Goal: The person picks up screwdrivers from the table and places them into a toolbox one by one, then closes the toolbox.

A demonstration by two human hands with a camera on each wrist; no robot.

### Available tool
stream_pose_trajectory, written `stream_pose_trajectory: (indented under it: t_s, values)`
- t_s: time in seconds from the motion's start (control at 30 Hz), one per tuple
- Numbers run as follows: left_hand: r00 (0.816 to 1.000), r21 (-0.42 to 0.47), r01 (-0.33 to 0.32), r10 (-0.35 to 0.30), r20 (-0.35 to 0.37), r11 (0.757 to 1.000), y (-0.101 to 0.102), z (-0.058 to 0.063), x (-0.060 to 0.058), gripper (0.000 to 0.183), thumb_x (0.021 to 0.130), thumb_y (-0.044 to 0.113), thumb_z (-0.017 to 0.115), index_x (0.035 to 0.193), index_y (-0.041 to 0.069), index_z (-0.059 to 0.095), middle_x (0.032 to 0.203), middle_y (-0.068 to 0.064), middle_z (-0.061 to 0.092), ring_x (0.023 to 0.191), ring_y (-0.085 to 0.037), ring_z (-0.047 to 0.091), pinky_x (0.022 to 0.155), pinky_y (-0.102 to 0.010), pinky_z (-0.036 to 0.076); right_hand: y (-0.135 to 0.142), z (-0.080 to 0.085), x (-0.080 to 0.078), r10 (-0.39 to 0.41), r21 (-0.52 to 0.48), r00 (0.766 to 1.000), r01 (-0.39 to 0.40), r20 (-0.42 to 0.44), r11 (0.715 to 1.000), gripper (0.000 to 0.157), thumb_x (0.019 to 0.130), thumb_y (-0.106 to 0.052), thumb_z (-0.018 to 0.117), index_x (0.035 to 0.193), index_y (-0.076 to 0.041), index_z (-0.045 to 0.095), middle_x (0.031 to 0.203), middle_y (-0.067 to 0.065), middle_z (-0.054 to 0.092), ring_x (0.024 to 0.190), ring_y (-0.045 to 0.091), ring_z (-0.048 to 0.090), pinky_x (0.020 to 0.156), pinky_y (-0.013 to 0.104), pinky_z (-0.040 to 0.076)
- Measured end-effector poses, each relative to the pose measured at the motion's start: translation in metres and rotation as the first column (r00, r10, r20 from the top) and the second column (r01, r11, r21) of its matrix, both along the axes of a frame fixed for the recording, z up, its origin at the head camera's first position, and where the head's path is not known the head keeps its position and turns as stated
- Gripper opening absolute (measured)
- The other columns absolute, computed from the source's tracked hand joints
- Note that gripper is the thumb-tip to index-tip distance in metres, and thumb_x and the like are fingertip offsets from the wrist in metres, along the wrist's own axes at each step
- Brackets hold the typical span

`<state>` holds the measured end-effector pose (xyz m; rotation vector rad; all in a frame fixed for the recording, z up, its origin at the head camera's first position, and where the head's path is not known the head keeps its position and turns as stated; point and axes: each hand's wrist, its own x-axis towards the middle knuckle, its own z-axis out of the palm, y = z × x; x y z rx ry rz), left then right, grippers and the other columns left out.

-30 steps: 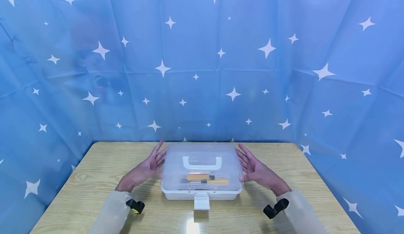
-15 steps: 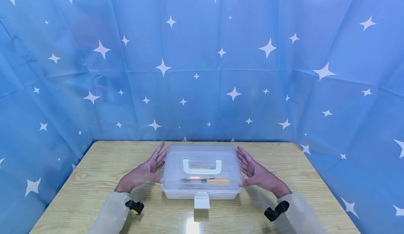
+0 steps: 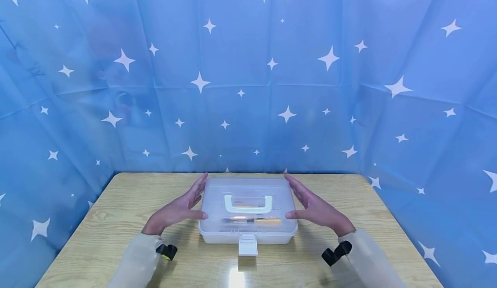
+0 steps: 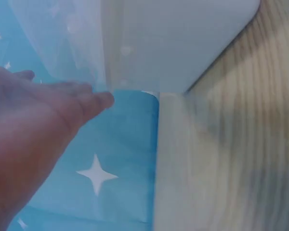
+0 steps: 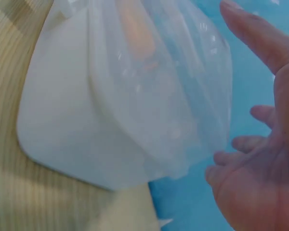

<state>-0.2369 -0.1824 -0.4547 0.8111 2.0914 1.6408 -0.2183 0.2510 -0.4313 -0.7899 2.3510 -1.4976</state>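
A translucent plastic storage box [image 3: 248,189] with a white carry handle [image 3: 248,209] sits on the table, its lid down. The front latch [image 3: 247,245] hangs loose, folded outward. Through the lid show slim tools with orange handles [image 3: 268,221], blurred by the plastic. At the box's left side is my left hand [image 3: 180,206], fingers straight along the side and thumb over the lid's edge. My right hand [image 3: 316,208] mirrors it on the right. In the right wrist view, the right thumb [image 5: 257,33] is spread away from the fingers, beside the lid.
The wood-grain table [image 3: 128,219] reaches back to a blue curtain [image 3: 248,85] with white stars, which also runs along both sides. Black wrist cameras [image 3: 167,252] sit on the pale sleeves [image 3: 133,262].
The lid and its handle have dropped slightly and settled onto the box. Both thumbs have moved inward over the lid's side edges, and the fingers have shifted slightly inward at the back.
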Motion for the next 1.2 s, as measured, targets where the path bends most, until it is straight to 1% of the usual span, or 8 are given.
stream_pose_trajectory:
  t_s: [0.07,0.13,0.37,0.5,0.63,0.77,1.03,1.2]
  values:
    - [0.997,-0.095,-0.062,0.058,-0.044,0.994,0.007,0.004,0.002,0.105,0.09,0.024,0.074,0.159,0.034,-0.004,0.167,-0.006,-0.008,0.152,-0.038,-0.003,0.119,-0.063,0.009,-0.006,0.005,0.001,-0.024,0.076,0.999,0.027,-0.044,0.997,0.1,0.088,-0.026,0.077,0.16,-0.027,0.009,0.167,0.001,-0.002,0.152,0.036,0.0,0.117,0.062,0.013]
    - [0.99,-0.175,-0.116,0.1,-0.099,0.978,0.014,0.008,0.004,0.099,0.091,0.033,0.073,0.16,0.035,0.001,0.167,-0.002,-0.006,0.152,-0.038,-0.002,0.116,-0.067,0.013,-0.011,0.007,0.001,-0.036,0.137,0.996,0.047,-0.081,0.989,0.097,0.087,-0.032,0.077,0.16,-0.029,0.013,0.167,0.002,-0.001,0.152,0.037,0.0,0.114,0.07,0.014]
    - [0.949,-0.266,-0.17,0.085,-0.304,0.949,0.039,0.023,0.007,0.085,0.093,0.042,0.068,0.159,0.03,0.017,0.167,-0.005,-0.001,0.153,-0.035,-0.004,0.113,-0.072,0.015,-0.025,0.014,0.001,-0.012,0.21,0.985,0.049,-0.172,0.977,0.086,0.091,-0.038,0.071,0.159,-0.025,0.02,0.167,0.004,-0.002,0.152,0.035,0.0,0.113,0.071,0.019]
    - [0.897,-0.319,-0.199,0.041,-0.44,0.927,0.053,0.026,0.008,0.077,0.094,0.041,0.066,0.158,0.019,0.028,0.166,-0.012,0.01,0.153,-0.036,0.001,0.116,-0.07,0.004,-0.034,0.015,0.0,0.025,0.241,0.979,0.026,-0.204,0.97,0.083,0.093,-0.041,0.069,0.159,-0.023,0.022,0.167,0.006,-0.003,0.152,0.036,0.0,0.113,0.07,0.019]
    - [0.838,-0.392,-0.265,0.009,-0.546,0.881,0.066,0.026,0.007,0.067,0.096,0.04,0.063,0.154,0.017,0.037,0.163,-0.016,0.02,0.152,-0.037,0.009,0.116,-0.068,0.0,-0.046,0.018,0.003,0.053,0.27,0.975,0.007,-0.217,0.963,0.082,0.093,-0.044,0.067,0.158,-0.021,0.024,0.167,0.008,-0.003,0.152,0.038,-0.001,0.112,0.07,0.021]
    - [0.811,-0.458,-0.303,-0.026,-0.584,0.836,0.077,0.028,0.008,0.062,0.098,0.044,0.058,0.152,0.017,0.042,0.161,-0.019,0.024,0.151,-0.038,0.013,0.117,-0.068,0.002,-0.057,0.02,0.005,0.09,0.312,0.963,-0.006,-0.256,0.95,0.082,0.094,-0.046,0.065,0.159,-0.021,0.023,0.167,0.008,-0.003,0.152,0.037,-0.001,0.111,0.071,0.022]
    - [0.793,-0.567,-0.346,-0.091,-0.603,0.748,0.086,0.032,0.01,0.06,0.102,0.053,0.043,0.154,0.024,0.039,0.163,-0.012,0.022,0.153,-0.03,0.009,0.12,-0.062,0.004,-0.078,0.02,0.012,0.17,0.395,0.921,-0.019,-0.351,0.919,0.081,0.095,-0.049,0.062,0.159,-0.019,0.023,0.167,0.011,0.0,0.152,0.039,0.002,0.115,0.069,0.011]
    - [0.778,-0.613,-0.362,-0.135,-0.614,0.702,0.088,0.032,0.01,0.061,0.103,0.056,0.034,0.156,0.027,0.031,0.165,-0.009,0.016,0.153,-0.027,0.009,0.121,-0.06,0.003,-0.089,0.016,0.019,0.263,0.488,0.847,-0.005,-0.462,0.873,0.081,0.095,-0.054,0.058,0.158,-0.015,0.024,0.166,0.016,0.008,0.153,0.034,0.008,0.119,0.062,0.01]
